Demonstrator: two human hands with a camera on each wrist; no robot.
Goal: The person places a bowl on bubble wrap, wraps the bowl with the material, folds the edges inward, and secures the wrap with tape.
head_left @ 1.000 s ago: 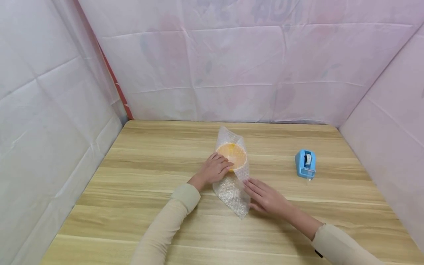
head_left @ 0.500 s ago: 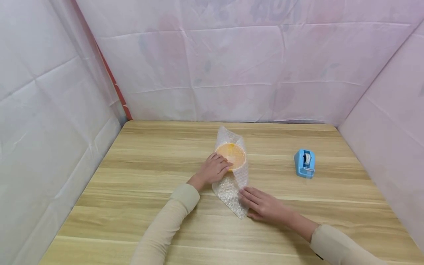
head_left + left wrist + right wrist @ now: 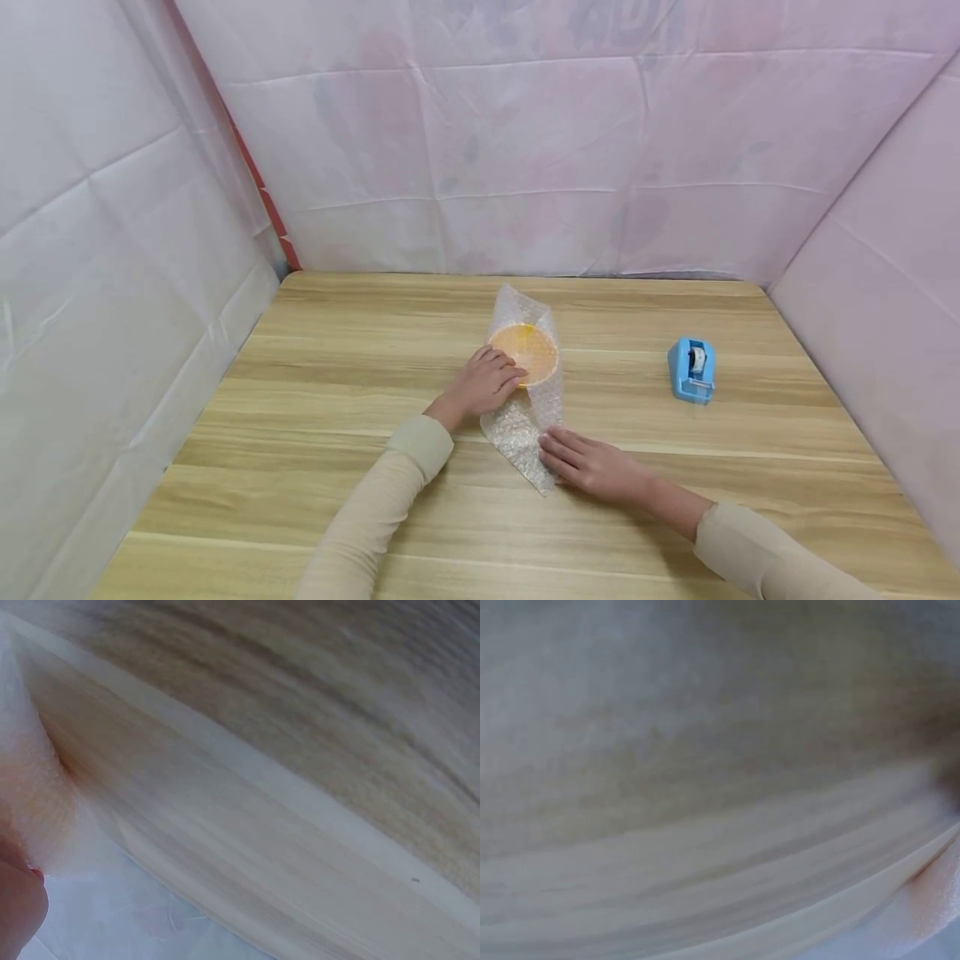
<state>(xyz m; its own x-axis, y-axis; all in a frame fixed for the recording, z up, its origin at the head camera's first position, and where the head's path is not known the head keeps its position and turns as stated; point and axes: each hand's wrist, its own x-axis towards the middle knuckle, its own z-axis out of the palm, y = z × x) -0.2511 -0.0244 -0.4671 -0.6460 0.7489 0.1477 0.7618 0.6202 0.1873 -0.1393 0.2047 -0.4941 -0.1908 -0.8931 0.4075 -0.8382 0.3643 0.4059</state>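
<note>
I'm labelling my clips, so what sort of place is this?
Probably a makeshift tabletop workspace: creased sheets stand round three sides of a wood-grain table bearing bubble wrap and a blue tape dispenser.

Wood-grain tabletop point(image 3: 360, 358) carries bubble wrap point(image 3: 510, 429) running 12 to 6 o'clock and, well apart at its 3 o'clock, a blue tape dispenser point(image 3: 691, 377).

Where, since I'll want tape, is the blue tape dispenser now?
In the head view, the blue tape dispenser sits on the right side of the wooden table, farther back than the right hand and apart from the bubble wrap.
</note>
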